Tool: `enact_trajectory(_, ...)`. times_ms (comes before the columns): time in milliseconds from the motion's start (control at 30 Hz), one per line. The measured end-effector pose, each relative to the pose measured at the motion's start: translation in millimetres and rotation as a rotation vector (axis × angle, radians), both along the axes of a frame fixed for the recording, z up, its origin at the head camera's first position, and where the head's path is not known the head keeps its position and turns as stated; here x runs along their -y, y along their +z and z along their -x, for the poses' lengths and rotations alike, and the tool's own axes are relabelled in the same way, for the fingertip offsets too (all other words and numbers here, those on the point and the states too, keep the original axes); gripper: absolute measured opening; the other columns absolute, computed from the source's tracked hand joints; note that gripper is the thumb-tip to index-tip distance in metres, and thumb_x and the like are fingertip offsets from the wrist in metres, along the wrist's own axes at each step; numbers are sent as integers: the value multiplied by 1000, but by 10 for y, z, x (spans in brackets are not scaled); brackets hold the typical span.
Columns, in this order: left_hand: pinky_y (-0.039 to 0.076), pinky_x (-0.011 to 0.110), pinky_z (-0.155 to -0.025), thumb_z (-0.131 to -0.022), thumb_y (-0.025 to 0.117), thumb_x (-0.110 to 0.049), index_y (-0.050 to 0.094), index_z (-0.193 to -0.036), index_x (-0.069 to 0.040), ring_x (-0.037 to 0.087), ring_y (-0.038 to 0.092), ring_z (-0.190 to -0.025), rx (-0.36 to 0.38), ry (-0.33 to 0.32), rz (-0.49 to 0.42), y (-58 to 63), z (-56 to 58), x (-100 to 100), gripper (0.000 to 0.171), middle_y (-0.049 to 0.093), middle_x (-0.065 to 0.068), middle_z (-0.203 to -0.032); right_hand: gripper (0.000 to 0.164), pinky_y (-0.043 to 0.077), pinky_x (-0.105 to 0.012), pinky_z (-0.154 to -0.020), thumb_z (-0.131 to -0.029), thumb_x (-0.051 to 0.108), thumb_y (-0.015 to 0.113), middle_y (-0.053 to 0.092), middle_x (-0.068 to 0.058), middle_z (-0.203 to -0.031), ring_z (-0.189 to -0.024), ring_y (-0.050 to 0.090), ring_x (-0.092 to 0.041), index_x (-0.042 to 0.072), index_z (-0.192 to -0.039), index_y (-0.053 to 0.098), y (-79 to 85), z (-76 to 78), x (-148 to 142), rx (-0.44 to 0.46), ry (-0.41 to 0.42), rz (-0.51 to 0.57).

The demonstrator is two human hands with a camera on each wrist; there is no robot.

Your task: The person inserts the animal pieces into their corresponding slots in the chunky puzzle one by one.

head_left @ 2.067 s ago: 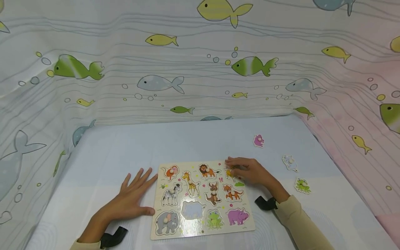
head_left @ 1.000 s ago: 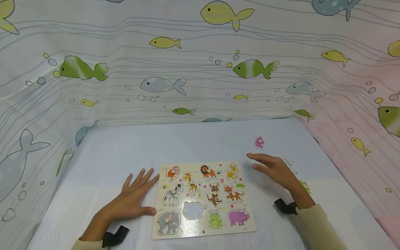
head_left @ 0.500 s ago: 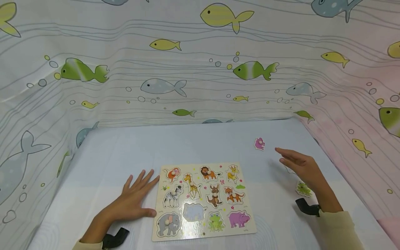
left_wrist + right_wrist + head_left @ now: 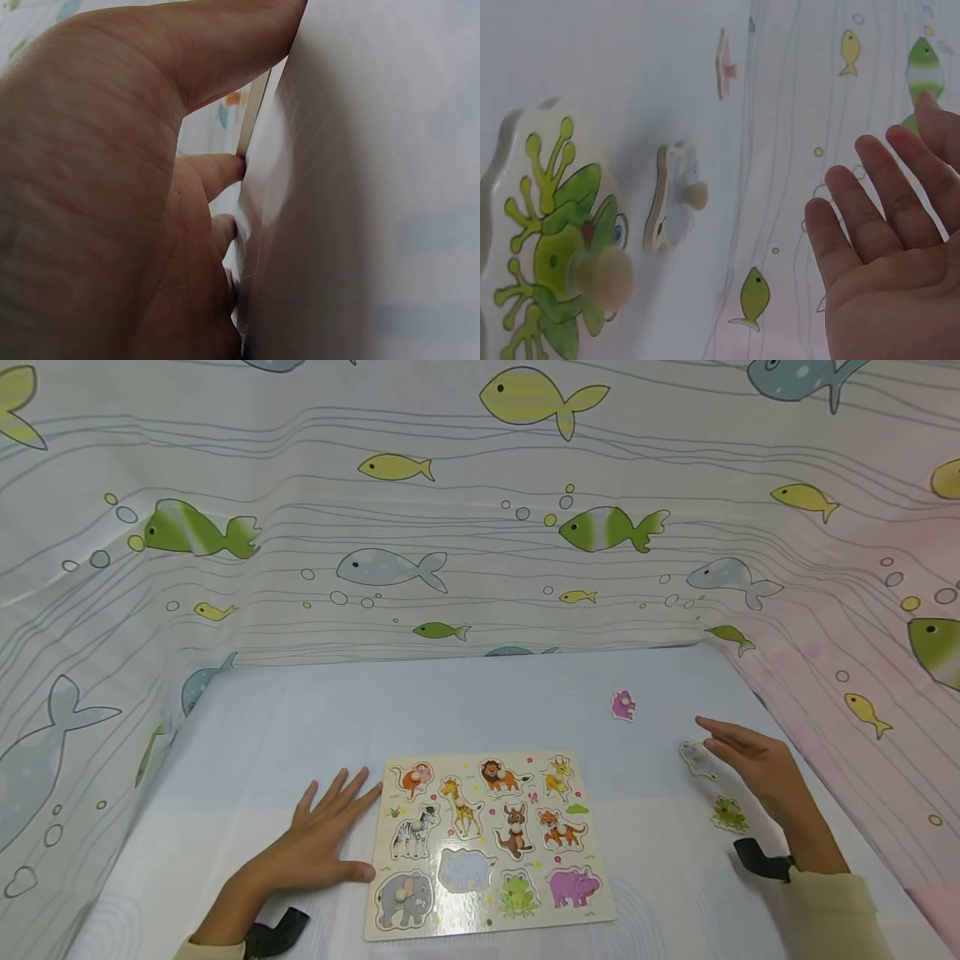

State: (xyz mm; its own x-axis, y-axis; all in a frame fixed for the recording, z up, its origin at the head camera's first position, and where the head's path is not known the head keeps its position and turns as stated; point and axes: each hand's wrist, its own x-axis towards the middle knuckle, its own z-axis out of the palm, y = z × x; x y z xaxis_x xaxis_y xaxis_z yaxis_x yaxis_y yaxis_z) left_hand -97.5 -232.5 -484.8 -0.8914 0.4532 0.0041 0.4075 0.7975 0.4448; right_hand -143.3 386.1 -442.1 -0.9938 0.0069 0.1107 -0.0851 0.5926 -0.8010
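Note:
My left hand [image 4: 315, 843] lies spread on the tabletop, its thumb and index fingertip at the left edge of the wooden animal puzzle board [image 4: 468, 764]. My right hand [image 4: 765, 772] hovers with extended, empty fingers over the right side of the table. Just left of and below it lies a pale blue-grey animal puzzle piece [image 4: 696, 762], partly covered by the fingers. Nearer me is a frog puzzle piece [image 4: 729, 814]; its round knob shows large in the right wrist view. Farther back sits a purple hippo puzzle piece [image 4: 623, 705].
Knobbed pieces such as the elephant [image 4: 405, 897], zebra [image 4: 415, 831] and lion [image 4: 502, 775] sit in the board. The blue-grey animal, frog and hippo slots show printed pictures without knobs. A fish-patterned curtain [image 4: 480, 552] surrounds the pale table [image 4: 337, 710].
My right hand has left the yellow animal piece at the board's upper right corner and moved right to above the loose pieces. The left hand stays put.

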Motion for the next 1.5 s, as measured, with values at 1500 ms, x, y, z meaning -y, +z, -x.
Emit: enact_trajectory(1500, 1, 69, -116, -68, 76, -69, 35, -156, -19, 50, 13, -151, 7, 3, 9, -17, 6, 5, 109, 24, 18, -165, 61, 32, 7, -88, -94, 48, 66, 48, 6, -154, -115, 34, 30, 16, -144, 55, -570, 105, -241, 103, -119, -123)
